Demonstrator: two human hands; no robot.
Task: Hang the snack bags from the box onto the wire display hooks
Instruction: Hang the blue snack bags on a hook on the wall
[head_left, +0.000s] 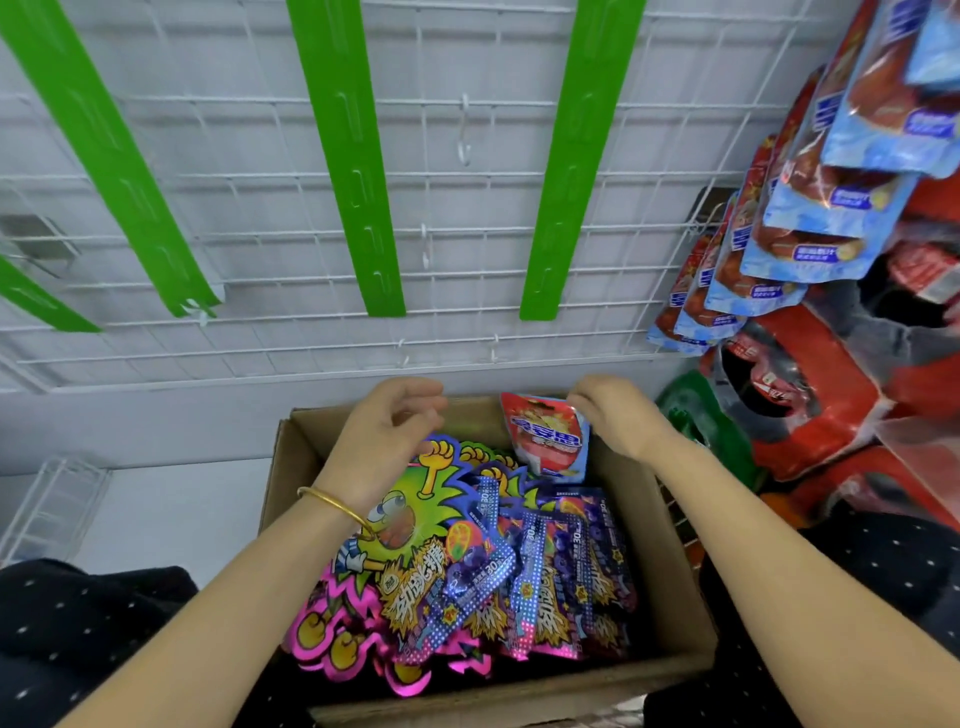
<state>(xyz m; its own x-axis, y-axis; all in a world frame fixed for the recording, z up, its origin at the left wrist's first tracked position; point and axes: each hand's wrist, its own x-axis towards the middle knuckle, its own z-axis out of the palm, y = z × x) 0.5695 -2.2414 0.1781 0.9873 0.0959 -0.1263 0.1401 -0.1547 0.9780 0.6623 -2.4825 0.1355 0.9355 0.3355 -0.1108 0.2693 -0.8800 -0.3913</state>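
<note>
An open cardboard box (670, 561) sits below me, filled with several colourful snack bags (467, 566). My right hand (613, 415) pinches the top edge of a red and blue snack bag (545, 441), held upright over the box's far end. Over the box's far left part hovers my left hand (384, 436), fingers loosely curled and holding nothing. A white wire grid (467, 208) fills the wall ahead, with bare white hooks (464, 140) sticking out. Matching red and blue bags (810, 223) hang in a row on a hook at the right.
Three green plastic strips (353, 171) hang down over the grid. Red packaged goods (831, 395) are stacked at the right, beside the box. A small white wire rack (52, 509) stands at the lower left. My dark dotted clothing frames the box on both sides.
</note>
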